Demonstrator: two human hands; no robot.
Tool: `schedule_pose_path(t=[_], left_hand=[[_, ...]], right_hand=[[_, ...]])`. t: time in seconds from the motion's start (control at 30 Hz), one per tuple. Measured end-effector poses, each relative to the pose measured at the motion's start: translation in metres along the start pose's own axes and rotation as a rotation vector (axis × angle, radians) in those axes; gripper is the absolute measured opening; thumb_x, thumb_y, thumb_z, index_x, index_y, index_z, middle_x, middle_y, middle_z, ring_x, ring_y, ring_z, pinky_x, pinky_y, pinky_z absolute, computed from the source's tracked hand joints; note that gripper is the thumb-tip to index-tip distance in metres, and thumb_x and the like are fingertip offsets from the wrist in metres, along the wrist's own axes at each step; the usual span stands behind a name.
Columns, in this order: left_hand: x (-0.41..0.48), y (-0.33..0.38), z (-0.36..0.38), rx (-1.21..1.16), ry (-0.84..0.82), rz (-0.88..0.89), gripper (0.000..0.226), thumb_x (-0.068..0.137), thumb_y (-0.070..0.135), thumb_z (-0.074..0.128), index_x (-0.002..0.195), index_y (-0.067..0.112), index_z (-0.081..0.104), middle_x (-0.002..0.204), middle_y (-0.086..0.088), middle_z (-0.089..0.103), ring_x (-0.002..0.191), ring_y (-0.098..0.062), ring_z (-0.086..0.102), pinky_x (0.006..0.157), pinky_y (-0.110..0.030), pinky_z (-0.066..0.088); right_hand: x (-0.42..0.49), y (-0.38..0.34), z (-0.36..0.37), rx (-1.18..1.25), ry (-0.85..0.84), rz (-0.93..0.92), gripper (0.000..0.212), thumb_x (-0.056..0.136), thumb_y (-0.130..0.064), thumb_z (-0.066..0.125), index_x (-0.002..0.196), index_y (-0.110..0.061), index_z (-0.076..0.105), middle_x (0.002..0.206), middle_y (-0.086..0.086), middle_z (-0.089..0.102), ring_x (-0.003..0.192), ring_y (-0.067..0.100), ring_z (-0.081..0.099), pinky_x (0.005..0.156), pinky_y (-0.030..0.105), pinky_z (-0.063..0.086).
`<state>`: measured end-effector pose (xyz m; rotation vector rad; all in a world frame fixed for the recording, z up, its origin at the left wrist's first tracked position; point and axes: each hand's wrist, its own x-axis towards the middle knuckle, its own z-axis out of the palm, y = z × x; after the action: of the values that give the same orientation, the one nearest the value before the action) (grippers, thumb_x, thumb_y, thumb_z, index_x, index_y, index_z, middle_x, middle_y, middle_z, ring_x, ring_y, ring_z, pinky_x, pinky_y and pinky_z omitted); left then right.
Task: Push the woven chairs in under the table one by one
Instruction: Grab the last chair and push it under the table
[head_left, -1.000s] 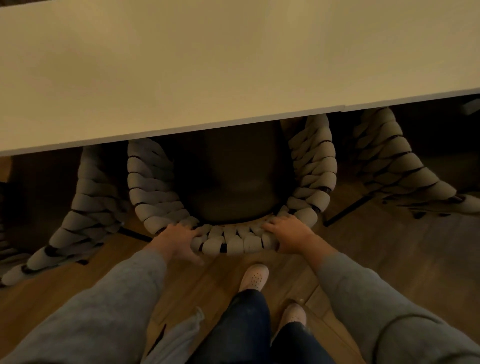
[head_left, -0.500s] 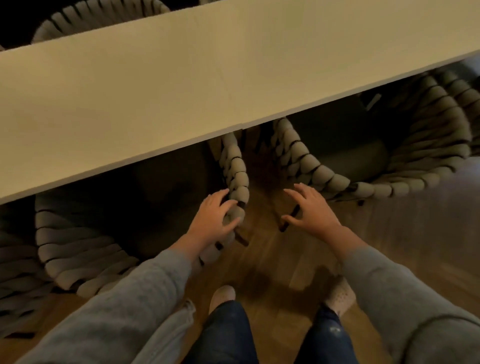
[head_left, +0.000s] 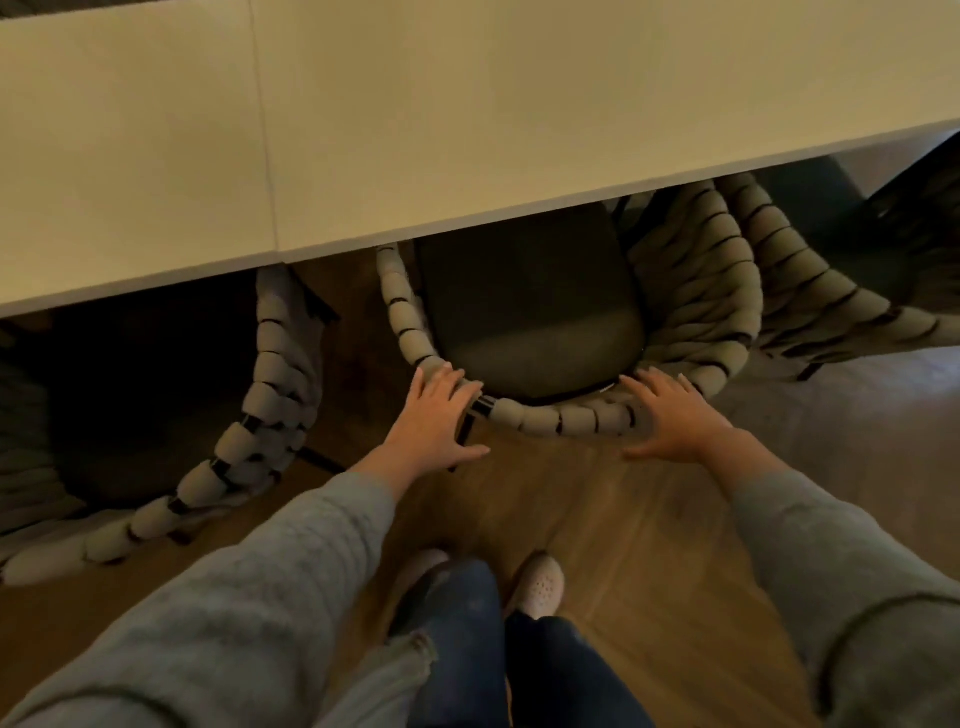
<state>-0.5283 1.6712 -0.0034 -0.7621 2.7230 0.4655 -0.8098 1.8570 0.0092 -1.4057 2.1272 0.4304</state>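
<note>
A: Entry one, ahead of us?
B: The table (head_left: 467, 130) edge overhangs the middle chair (head_left: 566, 418); its woven back curves across our reach.
A: Entry two, left side?
B: A strip of bare floor (head_left: 597, 519) between it and the left chair (head_left: 270, 374); we could pass there.
A: Entry three, right?
B: The right chair (head_left: 810, 291) crowds just beside it; their woven backs meet in our view.
A: Behind?
B: Open floor round our feet (head_left: 540, 590).

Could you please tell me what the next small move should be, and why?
Probably push the woven chair forward with both hands: the left hand and right hand lie open on its back rim, and most of its dark seat shows outside the table edge.
</note>
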Motion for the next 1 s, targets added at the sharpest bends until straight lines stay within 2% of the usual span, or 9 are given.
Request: schedule_pose_path(t=[0.1,0.2,0.27,0.33,0.4,0.47,0.6,0.73,1.0], left_hand=[[0.027,0.035,0.004,0.153,-0.167,-0.08,0.096,0.075,0.077,0.053,0.15,0.024,0.027,0.158,-0.005,0.021,0.148,-0.029,0.001,0.11,-0.062,-0.013],[0.055,0.057,0.004,0.275,-0.254,-0.092,0.097,0.073,0.078,0.053,0.149,0.024,0.027,0.151,-0.006,0.036,0.145,-0.033,0.017,0.108,-0.066,-0.015],[0.071,0.066,0.007,0.253,-0.329,-0.053,0.093,0.076,0.071,0.058,0.149,0.025,0.026,0.147,-0.007,0.042,0.141,-0.033,0.028,0.113,-0.063,-0.007],[0.083,0.072,0.008,0.236,-0.358,-0.062,0.081,0.08,0.062,0.062,0.146,0.026,0.032,0.142,-0.007,0.046,0.136,-0.032,0.036,0.116,-0.059,0.01],[0.089,0.077,0.009,0.23,-0.33,-0.113,0.067,0.083,0.057,0.061,0.14,0.027,0.041,0.133,-0.003,0.054,0.127,-0.028,0.046,0.112,-0.057,0.019],[0.09,0.08,0.01,0.239,-0.324,-0.147,0.057,0.086,0.055,0.057,0.135,0.028,0.047,0.126,0.0,0.059,0.122,-0.025,0.05,0.11,-0.058,0.019],[0.087,0.084,0.01,0.263,-0.318,-0.156,0.05,0.086,0.054,0.056,0.129,0.027,0.053,0.121,0.0,0.061,0.118,-0.025,0.053,0.109,-0.057,0.022],[0.071,0.099,0.018,0.252,-0.346,-0.193,0.046,0.087,0.052,0.057,0.127,0.028,0.053,0.121,0.001,0.061,0.118,-0.025,0.053,0.109,-0.058,0.023],[0.015,0.136,0.041,0.263,-0.367,-0.248,0.044,0.09,0.051,0.052,0.128,0.03,0.051,0.129,0.003,0.056,0.121,-0.023,0.05,0.107,-0.053,0.026]], right_hand=[[0.007,0.032,-0.003,-0.186,-0.158,-0.012,0.1,0.08,-0.046,0.072,0.154,-0.028,0.006,0.161,0.002,0.013,0.149,0.025,0.007,0.118,0.054,0.007],[0.022,0.053,-0.004,-0.276,-0.112,-0.004,0.086,0.085,-0.03,0.067,0.152,-0.033,0.013,0.158,0.0,0.023,0.147,0.024,0.016,0.115,0.061,0.005],[0.031,0.068,-0.002,-0.283,-0.091,0.009,0.071,0.09,-0.026,0.057,0.15,-0.035,0.019,0.156,-0.002,0.028,0.146,0.023,0.019,0.115,0.061,0.001],[0.044,0.085,-0.002,-0.317,-0.075,0.025,0.061,0.093,-0.024,0.051,0.148,-0.034,0.028,0.154,-0.003,0.033,0.145,0.023,0.021,0.115,0.059,0.0],[0.057,0.096,-0.005,-0.369,-0.105,-0.002,0.052,0.095,-0.024,0.048,0.145,-0.034,0.035,0.152,-0.004,0.035,0.145,0.024,0.022,0.116,0.058,0.001],[0.065,0.102,-0.005,-0.404,-0.112,-0.062,0.044,0.096,-0.028,0.044,0.139,-0.038,0.042,0.15,-0.008,0.038,0.143,0.022,0.027,0.116,0.055,0.004],[0.069,0.105,-0.001,-0.43,0.009,-0.147,0.035,0.095,-0.032,0.043,0.128,-0.037,0.054,0.139,-0.012,0.05,0.129,0.016,0.044,0.116,0.042,0.016],[0.055,0.106,0.011,-0.422,0.013,-0.146,0.031,0.096,-0.031,0.043,0.122,-0.036,0.058,0.128,-0.011,0.058,0.121,0.018,0.049,0.115,0.044,0.02],[0.013,0.104,0.036,-0.432,0.004,-0.238,0.027,0.092,-0.032,0.047,0.114,-0.037,0.062,0.114,-0.007,0.06,0.109,0.02,0.054,0.106,0.046,0.028]])
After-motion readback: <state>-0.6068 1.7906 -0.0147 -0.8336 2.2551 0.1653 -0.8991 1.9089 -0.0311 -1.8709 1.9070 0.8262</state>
